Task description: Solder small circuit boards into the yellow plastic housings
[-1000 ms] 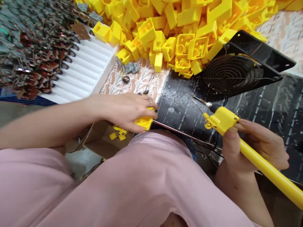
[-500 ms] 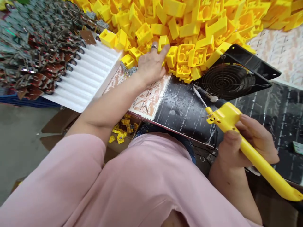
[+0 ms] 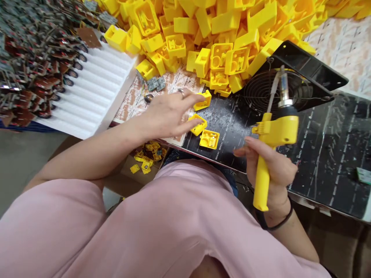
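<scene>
My right hand (image 3: 271, 162) is wrapped around the handle of a yellow soldering gun (image 3: 279, 129). Its metal tip and thin white feed tube point up, in front of a black fan. My left hand (image 3: 171, 112) is spread over the near edge of the bench, its fingers apart. The index finger reaches a small open yellow plastic case (image 3: 203, 99), and the thumb lies at a second case (image 3: 198, 124). Just to the right, a third yellow case (image 3: 209, 139) rests with its hollow side up on the black mat (image 3: 232, 135).
A large heap of yellow cases (image 3: 197, 23) covers the back. At left, many circuit boards (image 3: 40, 58) stand on a ribbed white foam tray (image 3: 98, 85). The black fan (image 3: 278, 92) lies behind the soldering gun. Below the edge, a box holds yellow pieces (image 3: 147, 154).
My left hand has drawn back from the heap towards me, and three cases now lie apart on the near mat. The soldering gun has swung upright and moved left.
</scene>
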A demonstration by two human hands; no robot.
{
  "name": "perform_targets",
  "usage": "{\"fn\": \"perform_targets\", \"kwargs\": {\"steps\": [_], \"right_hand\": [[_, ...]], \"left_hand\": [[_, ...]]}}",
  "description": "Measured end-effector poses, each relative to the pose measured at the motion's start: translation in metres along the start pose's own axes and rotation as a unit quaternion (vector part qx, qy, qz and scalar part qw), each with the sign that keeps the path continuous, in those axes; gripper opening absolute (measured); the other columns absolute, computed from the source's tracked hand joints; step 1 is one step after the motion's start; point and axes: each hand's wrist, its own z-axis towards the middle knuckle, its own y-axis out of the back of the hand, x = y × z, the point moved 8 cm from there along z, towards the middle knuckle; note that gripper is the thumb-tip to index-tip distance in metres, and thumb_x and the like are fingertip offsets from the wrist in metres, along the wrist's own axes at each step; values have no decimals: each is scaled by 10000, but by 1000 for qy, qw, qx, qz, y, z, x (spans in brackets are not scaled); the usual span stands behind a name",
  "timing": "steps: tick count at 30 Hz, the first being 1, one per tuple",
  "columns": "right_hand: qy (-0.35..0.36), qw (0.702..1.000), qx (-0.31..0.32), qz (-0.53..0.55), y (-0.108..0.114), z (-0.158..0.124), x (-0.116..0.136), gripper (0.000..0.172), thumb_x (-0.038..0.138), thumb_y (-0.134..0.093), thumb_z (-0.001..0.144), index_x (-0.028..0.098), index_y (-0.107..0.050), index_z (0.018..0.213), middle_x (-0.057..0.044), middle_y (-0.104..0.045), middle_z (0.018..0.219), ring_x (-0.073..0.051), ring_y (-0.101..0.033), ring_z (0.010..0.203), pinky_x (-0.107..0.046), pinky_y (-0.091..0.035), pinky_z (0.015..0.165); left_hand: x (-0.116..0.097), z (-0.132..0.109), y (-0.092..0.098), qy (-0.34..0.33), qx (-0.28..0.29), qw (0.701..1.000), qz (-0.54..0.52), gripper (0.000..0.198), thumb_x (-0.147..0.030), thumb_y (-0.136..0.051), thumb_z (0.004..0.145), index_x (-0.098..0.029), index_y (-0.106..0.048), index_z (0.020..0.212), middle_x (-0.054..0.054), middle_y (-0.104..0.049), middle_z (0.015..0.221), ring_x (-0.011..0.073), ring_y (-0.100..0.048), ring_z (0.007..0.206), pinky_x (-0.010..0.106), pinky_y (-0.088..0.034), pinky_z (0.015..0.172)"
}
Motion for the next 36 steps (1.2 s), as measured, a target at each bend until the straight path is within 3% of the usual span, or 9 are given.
{"fn": "perform_targets", "kwargs": {"steps": [4, 8, 13, 17, 21, 24, 28, 31, 36], "right_hand": [[98, 995, 17, -18, -19, 10, 22, 332, 370, -784, 950, 263, -647, 1232, -37, -816, 1048, -192, -767, 758, -300, -608, 711], [84, 994, 53, -50, -51, 18, 33, 549, 641, -752, 899, 231, -627, 1242, -74, -768, 919, -293, -742, 854, -395, -597, 750], [105, 987, 122, -12, -65, 15, 31, 413, 333, -710, 976, 238, -566, 1351, -92, -761, 1075, -294, -727, 1033, -403, -600, 843], [121, 971, 196, 71, -51, 12, 23, 494, 130, -597, 971, 294, -463, 1417, -102, -662, 1443, -275, -622, 1368, -480, -533, 1105], [109, 984, 137, -42, -36, 12, 15, 523, 390, -738, 952, 257, -494, 1395, -146, -714, 1333, -349, -697, 1167, -524, -553, 986], [111, 980, 112, -121, -37, 11, 15, 493, 412, -758, 945, 252, -549, 1361, -104, -764, 1083, -311, -721, 934, -443, -552, 828], [149, 967, 204, 27, -47, 8, 22, 460, 177, -611, 1008, 287, -483, 1436, -83, -730, 1271, -276, -687, 1221, -439, -546, 1022], [126, 970, 203, 44, -42, 11, 16, 498, 250, -671, 987, 287, -474, 1443, -103, -689, 1380, -305, -634, 1309, -486, -505, 1094], [100, 983, 104, -114, -39, 14, 20, 555, 548, -730, 934, 222, -546, 1343, -113, -755, 1027, -336, -687, 927, -431, -500, 788]], "left_hand": [[8, -12, -5, -85, -30, 994, -62, 487, -412, -432, 1043, -190, -627, 1430, 106, -675, 1428, 261, -658, 1268, 405, -514, 1090], [-12, -12, -25, -133, -20, 991, -29, 551, -382, -533, 1017, -133, -559, 1508, 172, -634, 1478, 325, -594, 1364, 468, -494, 1135], [-10, -9, -26, -45, 22, 996, 76, 494, -395, -603, 978, -155, -648, 1407, 177, -726, 1258, 354, -696, 1158, 460, -537, 969], [1, -21, -15, 67, 62, 989, 114, 827, -668, -570, 963, -146, -466, 1597, 198, -772, 1063, 401, -734, 1049, 466, -542, 879], [6, -33, -15, 84, 150, 981, 92, 815, -692, -486, 993, -218, -398, 1649, 188, -791, 1077, 404, -757, 1020, 452, -568, 820], [4, -33, -7, -22, 125, 991, 35, 662, -498, -481, 1034, -237, -420, 1639, 201, -671, 1432, 374, -680, 1274, 488, -558, 1016], [1, -34, -12, -144, 121, 981, -40, 576, -226, -495, 983, -267, -529, 1557, 122, -440, 1691, 304, -501, 1504, 439, -469, 1184], [6, -31, -21, -74, 108, 991, 0, 473, -289, -493, 1003, -268, -630, 1455, 118, -587, 1562, 333, -634, 1335, 476, -512, 1104], [-5, -29, -24, 43, 41, 997, 43, 540, -522, -588, 976, -207, -649, 1410, 179, -611, 1472, 345, -715, 1111, 407, -575, 802]]}}
